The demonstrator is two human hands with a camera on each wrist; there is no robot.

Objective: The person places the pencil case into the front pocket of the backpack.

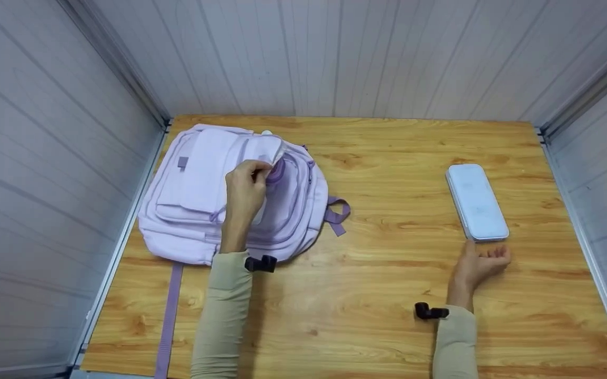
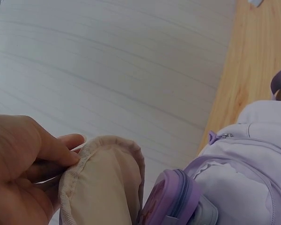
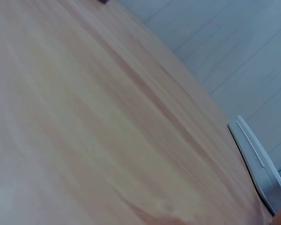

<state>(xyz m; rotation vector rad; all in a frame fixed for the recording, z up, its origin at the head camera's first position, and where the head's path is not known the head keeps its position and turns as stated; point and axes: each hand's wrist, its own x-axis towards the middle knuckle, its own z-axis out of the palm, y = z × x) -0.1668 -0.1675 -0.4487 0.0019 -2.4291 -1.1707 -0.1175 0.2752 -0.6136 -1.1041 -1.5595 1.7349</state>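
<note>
A pale lilac backpack (image 1: 190,181) lies on the table's left side with its front pocket unzipped. My left hand (image 1: 245,192) pinches the edge of the pocket's front panel (image 2: 105,183) and holds it up, showing its beige lining. Inside the pocket sits a purple zipped pouch (image 2: 165,199), with a greyish item (image 2: 206,211) beside it, only partly visible. Over on the right lies a light blue-white, flat oblong case (image 1: 477,202). My right hand (image 1: 474,268) is at its near end, fingers loosely bent and holding nothing; whether the thumb touches the case, I cannot tell.
Pale panelled walls (image 1: 314,58) enclose the wooden table (image 1: 387,273) at the back and both sides. A purple strap (image 1: 168,326) runs from the backpack over the near edge. A purple loop (image 1: 339,213) sticks out on the backpack's right.
</note>
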